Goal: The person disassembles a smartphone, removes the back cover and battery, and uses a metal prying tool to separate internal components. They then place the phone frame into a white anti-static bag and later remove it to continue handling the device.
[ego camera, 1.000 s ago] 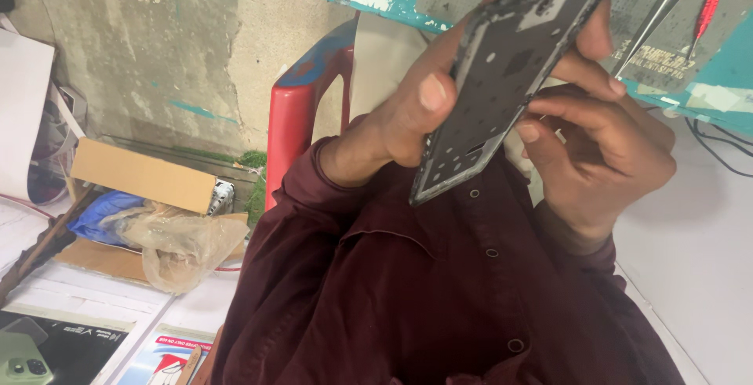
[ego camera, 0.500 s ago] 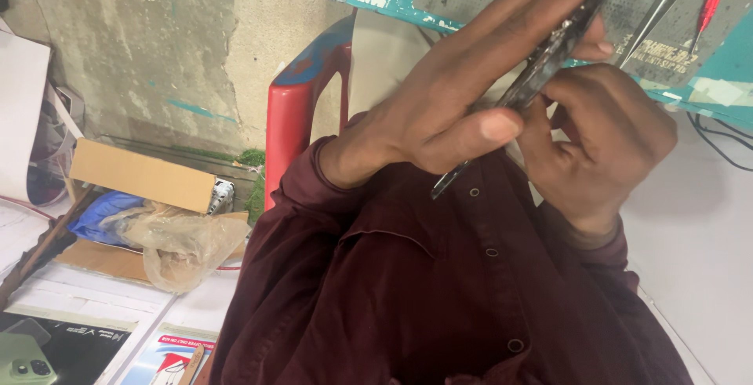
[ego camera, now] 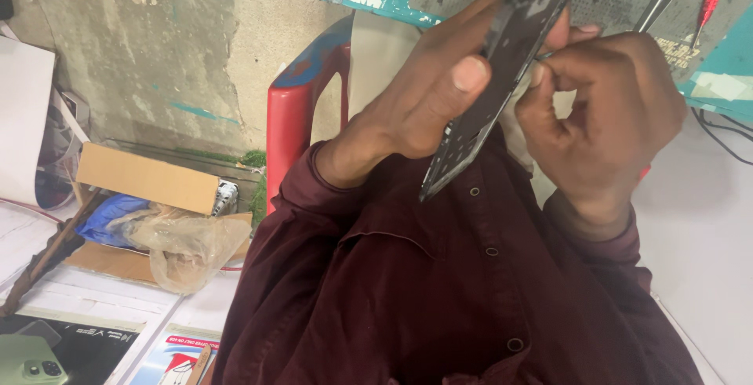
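Head view: two hands work on a dark phone frame [ego camera: 502, 79] held up in front of a maroon shirt [ego camera: 439, 291].

Head view: the left hand [ego camera: 423, 95] is closed around the phone frame, thumb pressed flat on its near face and fingers wrapped behind, holding it tilted and nearly edge-on. The right hand [ego camera: 608, 110] sits just right of the frame with its fingers curled and its thumb and forefinger pinched against the frame's edge; whether it grips anything small there cannot be told. Behind the left hand stands a red plastic chair [ego camera: 294, 110]. Well left of and below that hand lie a cardboard box [ego camera: 145, 177] and a crumpled plastic bag [ego camera: 188, 244].
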